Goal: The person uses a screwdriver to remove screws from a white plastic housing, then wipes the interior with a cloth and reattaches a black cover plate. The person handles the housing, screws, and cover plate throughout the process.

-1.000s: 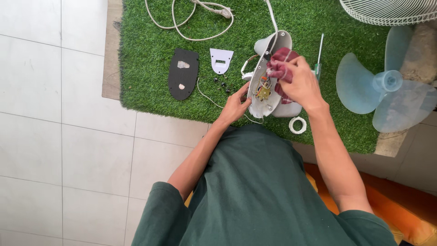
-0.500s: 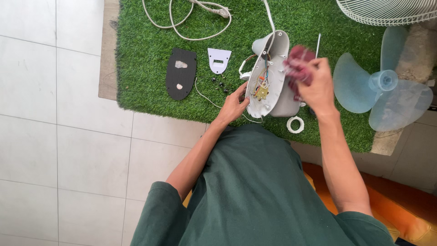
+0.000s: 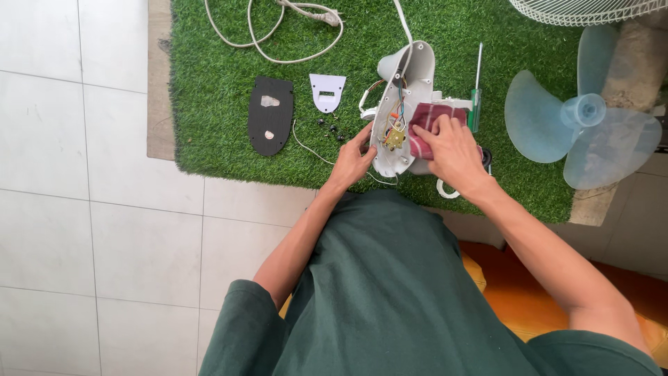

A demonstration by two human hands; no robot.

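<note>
1. While the left hand (image 3: pixel 353 161) steadies the near edge of the opened white fan housing (image 3: pixel 402 104) with curled fingers, the right hand (image 3: pixel 452 153) has come back down from a moment ago, when it was lifted higher.
2. It now presses a dark red cloth (image 3: pixel 433 125) against the housing's right side, fingers closed over it.
3. That suggests another wiping pass is under way.
4. The housing lies on the green mat (image 3: pixel 223 56), wires (image 3: pixel 394 118) exposed, between a black plate (image 3: pixel 270 115) and the pale blue fan blade (image 3: pixel 584 132); a screwdriver (image 3: pixel 476 90) lies just beside it.
</note>
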